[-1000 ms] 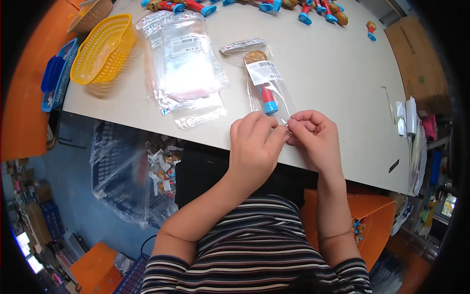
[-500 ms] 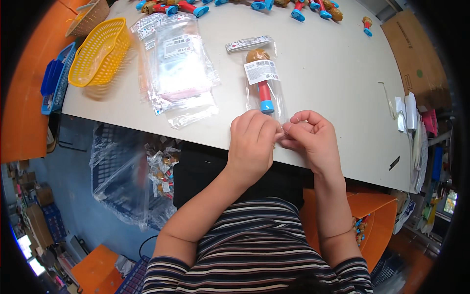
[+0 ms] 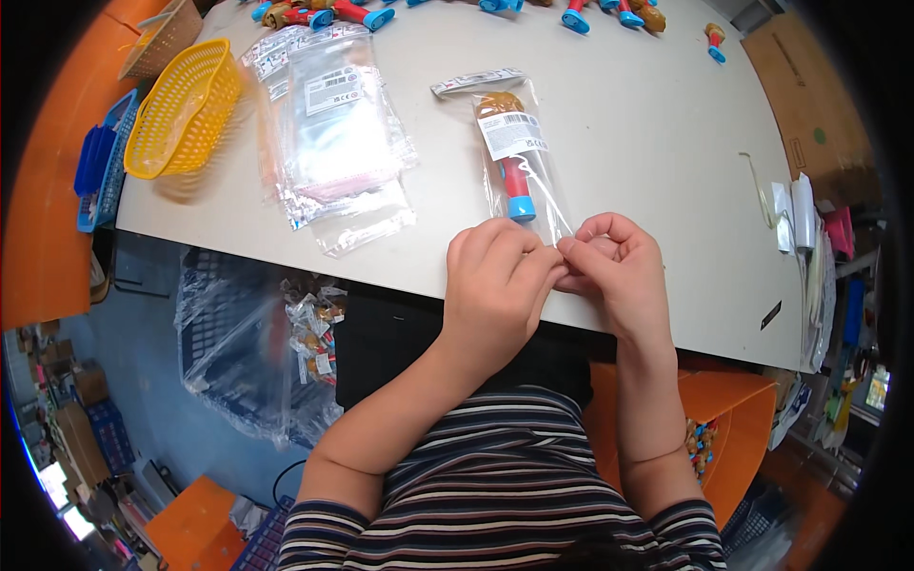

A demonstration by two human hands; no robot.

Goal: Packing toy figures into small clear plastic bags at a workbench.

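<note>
A clear plastic bag (image 3: 546, 195) lies on the table in front of me with its patterned header at the far end. Inside is a toy figure (image 3: 515, 176) with a brown head, red body and blue base, partly covered by a white label. My left hand (image 3: 497, 285) is closed at the bag's near end, its fingertips pinching the film. Right beside it, my right hand (image 3: 624, 276) pinches the same end between thumb and curled fingers. The fingers hide the bag's very edge.
Flat bags (image 3: 333, 143) lie stacked to the left, near a yellow basket (image 3: 186, 114) and a blue basket (image 3: 116, 162). Several loose figures (image 3: 354, 13) lie along the far side. Below the table are a plastic-lined blue crate (image 3: 219, 333) and an orange bin (image 3: 738, 409).
Both hands still hold the bag's near end, with the fingertips shifted slightly right. The bag's near end has swung a little right. The whole view has moved slightly.
</note>
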